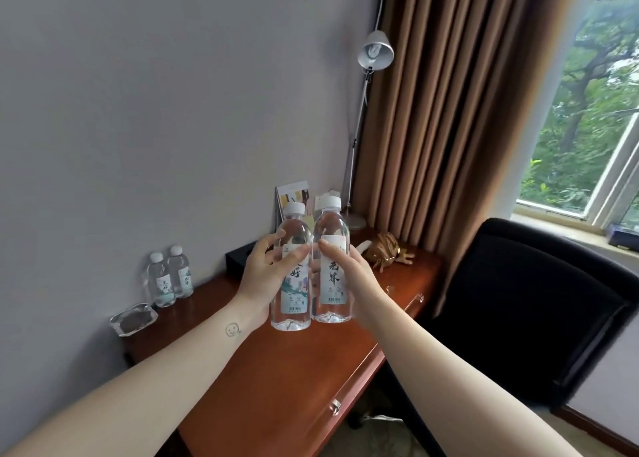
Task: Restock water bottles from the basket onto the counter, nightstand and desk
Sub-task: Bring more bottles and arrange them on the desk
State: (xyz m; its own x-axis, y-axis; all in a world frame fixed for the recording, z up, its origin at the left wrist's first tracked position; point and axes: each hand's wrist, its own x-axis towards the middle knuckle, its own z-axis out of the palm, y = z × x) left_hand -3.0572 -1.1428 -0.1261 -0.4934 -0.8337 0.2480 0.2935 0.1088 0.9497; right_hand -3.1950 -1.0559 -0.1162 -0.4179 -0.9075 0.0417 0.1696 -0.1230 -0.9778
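Your left hand [262,276] grasps one upright water bottle [294,301], your right hand [352,270] grasps a second bottle [332,280]; both held side by side, touching, above the desk [276,387]; two further bottles [160,280] stand together on the desk by the wall

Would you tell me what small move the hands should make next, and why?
Probably set both down on the desk: the left hand holds the left bottle and the right hand the right bottle, upright above bare wood.
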